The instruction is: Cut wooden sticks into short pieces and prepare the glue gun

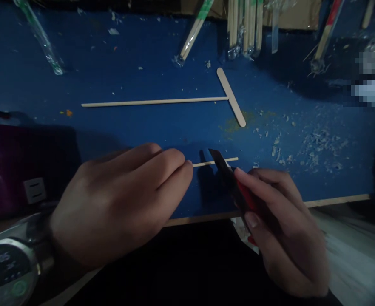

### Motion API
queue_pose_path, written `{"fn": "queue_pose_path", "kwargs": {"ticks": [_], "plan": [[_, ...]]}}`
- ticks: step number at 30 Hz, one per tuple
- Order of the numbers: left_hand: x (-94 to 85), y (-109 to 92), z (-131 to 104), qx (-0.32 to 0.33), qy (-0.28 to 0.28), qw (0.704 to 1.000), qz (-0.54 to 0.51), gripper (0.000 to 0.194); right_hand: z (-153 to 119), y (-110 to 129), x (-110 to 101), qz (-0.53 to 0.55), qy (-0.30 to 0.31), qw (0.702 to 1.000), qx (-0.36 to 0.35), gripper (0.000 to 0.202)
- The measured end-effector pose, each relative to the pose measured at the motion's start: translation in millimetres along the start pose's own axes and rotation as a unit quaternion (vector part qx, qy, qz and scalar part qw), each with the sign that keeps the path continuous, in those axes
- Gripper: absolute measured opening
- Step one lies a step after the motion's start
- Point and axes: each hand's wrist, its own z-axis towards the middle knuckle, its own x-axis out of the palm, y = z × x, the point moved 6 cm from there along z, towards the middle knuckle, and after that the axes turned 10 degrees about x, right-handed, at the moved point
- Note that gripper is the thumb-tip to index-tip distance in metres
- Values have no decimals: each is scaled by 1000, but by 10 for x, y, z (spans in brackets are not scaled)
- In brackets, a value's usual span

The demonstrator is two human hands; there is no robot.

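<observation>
My left hand (126, 195), with a watch on its wrist, is closed on a thin wooden stick (202, 164) whose free end points right. Held in my right hand (279, 225) is a red and black utility knife (243, 193). Its dark blade slants up to the left, over the stick. Farther back, a longer thin stick (155, 102) lies on the blue table, its right end at the middle of a flat, round-ended craft stick (231, 97).
Plastic-wrapped stick bundles (245, 29) lie along the back, near cardboard (292, 15). Pale shavings (321, 144) cover the blue table (126, 127) at the right. A purple device (21, 165) stands at the left. The table's front edge (337, 200) is close to my hands.
</observation>
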Motion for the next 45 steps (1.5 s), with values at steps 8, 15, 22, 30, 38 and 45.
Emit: {"fn": "queue_pose_path", "kwargs": {"ticks": [8, 15, 22, 30, 38, 45], "plan": [[-33, -70, 85, 69, 44, 993, 80, 23, 77, -40, -27, 37, -8, 999, -11, 67], [-26, -61, 67, 75, 55, 993, 69, 19, 95, -99, -57, 95, -7, 995, -9, 65], [-10, -111, 99, 93, 30, 990, 96, 18, 109, -121, -68, 155, -23, 988, -1, 61], [8, -25, 159, 95, 22, 983, 157, 12, 107, -85, -31, 127, -50, 991, -16, 64], [7, -51, 95, 69, 29, 991, 112, 16, 129, -27, -39, 100, -60, 993, -21, 64], [19, -23, 4, 46, 19, 995, 84, 29, 143, -24, -34, 114, -63, 991, -14, 63]]}}
